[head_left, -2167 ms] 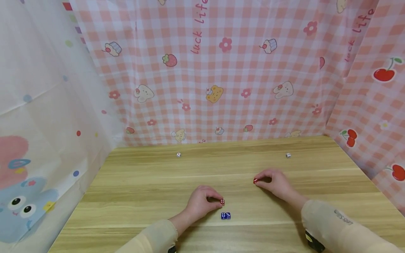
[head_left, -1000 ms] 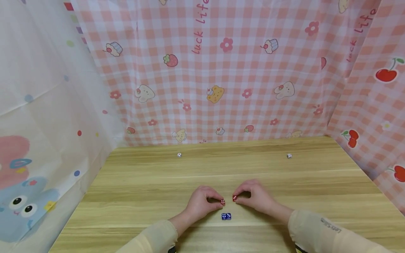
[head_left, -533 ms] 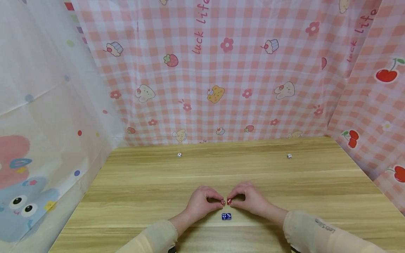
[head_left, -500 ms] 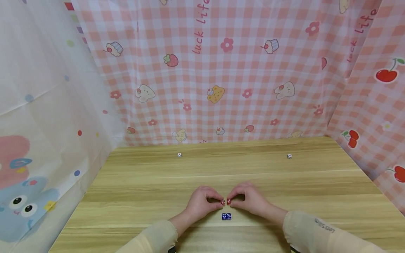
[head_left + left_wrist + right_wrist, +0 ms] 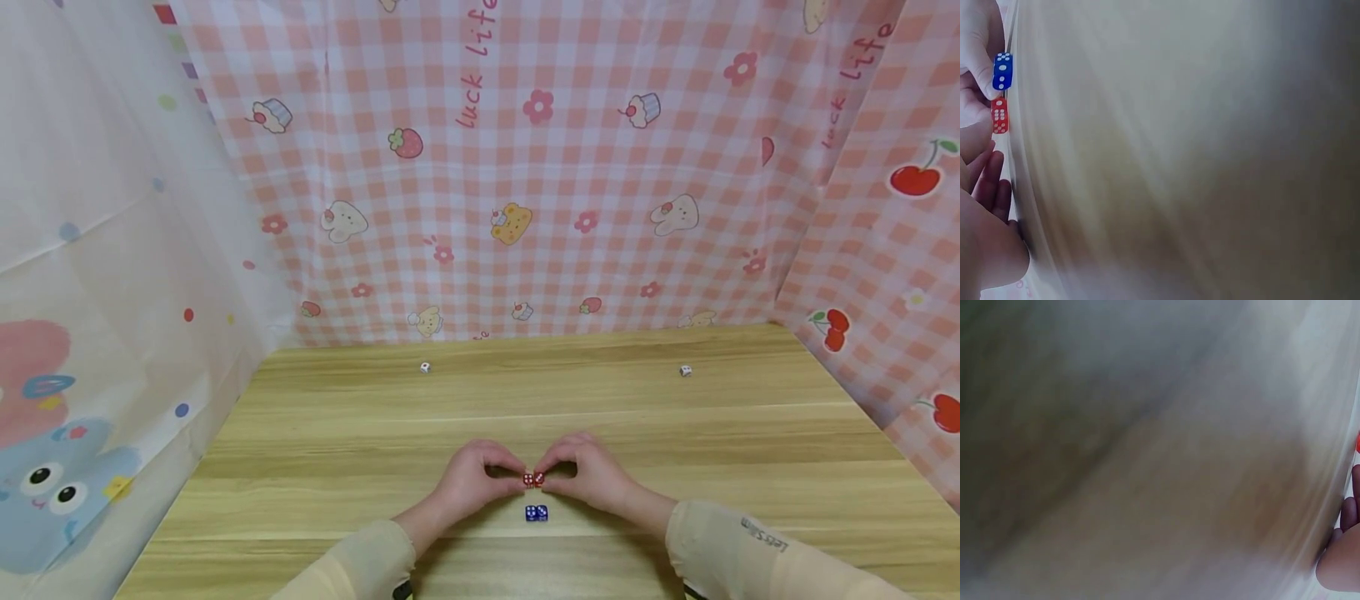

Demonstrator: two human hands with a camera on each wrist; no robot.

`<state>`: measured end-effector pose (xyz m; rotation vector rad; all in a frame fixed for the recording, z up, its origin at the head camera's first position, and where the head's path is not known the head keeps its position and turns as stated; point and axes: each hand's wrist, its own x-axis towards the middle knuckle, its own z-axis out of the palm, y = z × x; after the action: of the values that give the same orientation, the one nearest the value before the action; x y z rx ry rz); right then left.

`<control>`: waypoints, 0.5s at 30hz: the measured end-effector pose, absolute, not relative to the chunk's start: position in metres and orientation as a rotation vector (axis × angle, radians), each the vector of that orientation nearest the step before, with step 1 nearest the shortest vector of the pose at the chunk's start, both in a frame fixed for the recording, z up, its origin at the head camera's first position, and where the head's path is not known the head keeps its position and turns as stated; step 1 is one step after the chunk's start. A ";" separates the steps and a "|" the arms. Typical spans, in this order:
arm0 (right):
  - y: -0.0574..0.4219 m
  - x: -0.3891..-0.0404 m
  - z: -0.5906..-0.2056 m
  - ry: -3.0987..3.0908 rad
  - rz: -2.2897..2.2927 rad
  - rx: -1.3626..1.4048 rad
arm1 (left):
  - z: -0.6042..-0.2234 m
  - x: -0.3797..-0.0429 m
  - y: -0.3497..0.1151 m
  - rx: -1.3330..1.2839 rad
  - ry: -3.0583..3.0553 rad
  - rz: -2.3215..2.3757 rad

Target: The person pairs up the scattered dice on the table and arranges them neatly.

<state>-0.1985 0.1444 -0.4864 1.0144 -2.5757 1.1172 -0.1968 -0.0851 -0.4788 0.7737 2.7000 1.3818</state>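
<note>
Two red dice sit side by side on the wooden table in the head view, a left red die [image 5: 528,479] and a right red die [image 5: 539,478], their near faces right at each other. My left hand [image 5: 474,482] has thumb and index finger at the left one, pinching it. The right one is between the thumb and index finger of my right hand [image 5: 597,475]. Just nearer to me lies a pair of blue dice [image 5: 536,513], face to face. From the left wrist, a red die [image 5: 999,115] and a blue die [image 5: 1002,71] show at the left edge.
Far back on the table [image 5: 337,433] lie two white dice, a left white die [image 5: 425,367] and a right white die [image 5: 686,371]. A pink checked cloth [image 5: 450,183] hangs behind the table, with more cloth at both sides.
My right hand has brought its red die leftward and nearer to me, up beside the other one. My left hand stayed nearly still, with its fingertips shifting slightly left at the end.
</note>
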 end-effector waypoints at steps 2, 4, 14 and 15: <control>0.144 -0.198 -0.486 -2.577 1.116 1.006 | -0.478 -0.198 -0.087 0.761 2.684 1.409; 0.144 -0.197 -0.486 -2.578 1.114 0.999 | -0.478 -0.199 -0.090 0.757 2.665 1.440; 0.143 -0.197 -0.488 -2.567 1.119 0.991 | -0.474 -0.220 -0.115 0.600 2.766 1.485; 0.143 -0.198 -0.488 -2.565 1.114 0.994 | -0.473 -0.224 -0.118 0.558 2.780 1.504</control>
<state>-0.1976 0.1432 -0.4881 0.9936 -2.5652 1.1138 -0.2239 -0.1179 -0.4729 0.5584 2.7796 1.5043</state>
